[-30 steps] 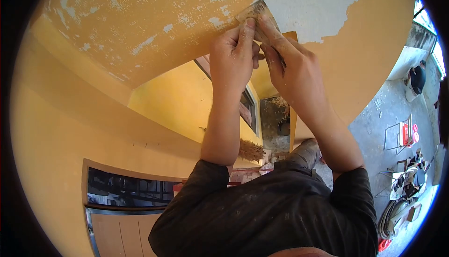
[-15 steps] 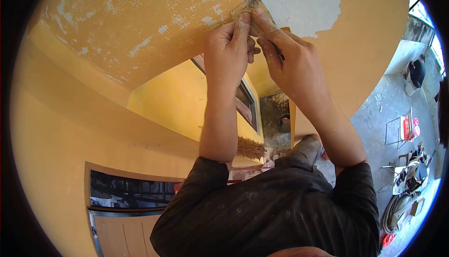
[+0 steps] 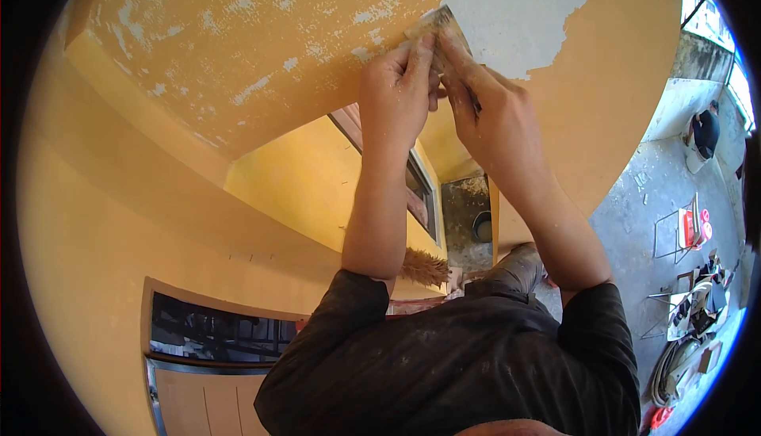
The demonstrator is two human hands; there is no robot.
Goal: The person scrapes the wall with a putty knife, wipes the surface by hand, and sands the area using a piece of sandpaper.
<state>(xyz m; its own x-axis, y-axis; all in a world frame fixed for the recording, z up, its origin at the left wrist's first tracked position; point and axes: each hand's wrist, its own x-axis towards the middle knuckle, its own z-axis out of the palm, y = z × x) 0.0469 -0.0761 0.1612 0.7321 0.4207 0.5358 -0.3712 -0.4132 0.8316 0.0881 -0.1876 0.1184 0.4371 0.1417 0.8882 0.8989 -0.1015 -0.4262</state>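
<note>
Yellow-orange walls (image 3: 103,222), grey floor (image 3: 626,206), folding chair (image 3: 688,228), bright daylight at right

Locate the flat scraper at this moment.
In the head view, the flat scraper is at upper centre, held by the left hand and right hand, beside the lower left edge of the large pale patch.

ok so quick count here: two hands, one left hand (image 3: 396,87) and one right hand (image 3: 498,107), one flat scraper (image 3: 437,24) between them, one big pale patch (image 3: 507,20) of bare wall, one bristly brown bundle (image 3: 424,267), one round dark tub (image 3: 482,227), one folding chair (image 3: 691,228), plus one other person (image 3: 704,132) way over on the far right
</note>
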